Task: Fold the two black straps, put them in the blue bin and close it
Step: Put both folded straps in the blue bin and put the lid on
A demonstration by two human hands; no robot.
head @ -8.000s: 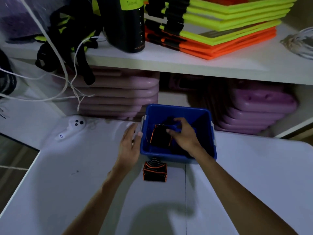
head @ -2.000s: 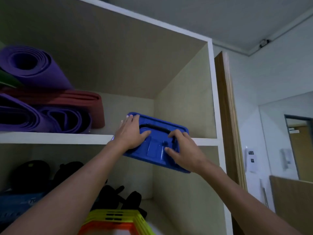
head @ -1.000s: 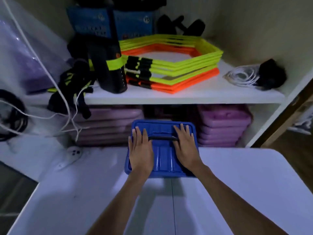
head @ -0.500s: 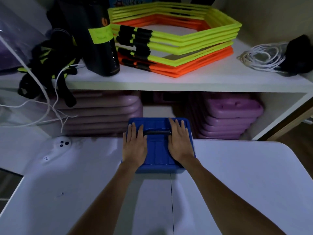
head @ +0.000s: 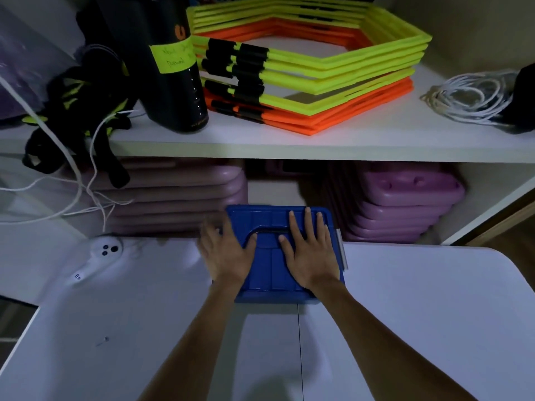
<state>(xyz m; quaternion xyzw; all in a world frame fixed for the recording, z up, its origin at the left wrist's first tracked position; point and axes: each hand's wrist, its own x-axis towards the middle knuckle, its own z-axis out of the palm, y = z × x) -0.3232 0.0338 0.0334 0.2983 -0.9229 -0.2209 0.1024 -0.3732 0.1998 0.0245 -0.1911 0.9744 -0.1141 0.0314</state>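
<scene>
left hand slid toward lid edge, blurred, both hands flat, fingers spread on blue bin, white table

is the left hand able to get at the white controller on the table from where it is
Probably yes. The left hand rests on the left edge of the blue bin's lid, holding nothing, and the white controller lies to its left on the same table, with only bare tabletop between them.

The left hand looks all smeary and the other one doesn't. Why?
In the head view, the left hand is smeared at its fingers, likely motion blur, while the right hand lies flat and sharp on the blue lid. The room is dim, and the shelf edge curves from the wide lens.
</scene>
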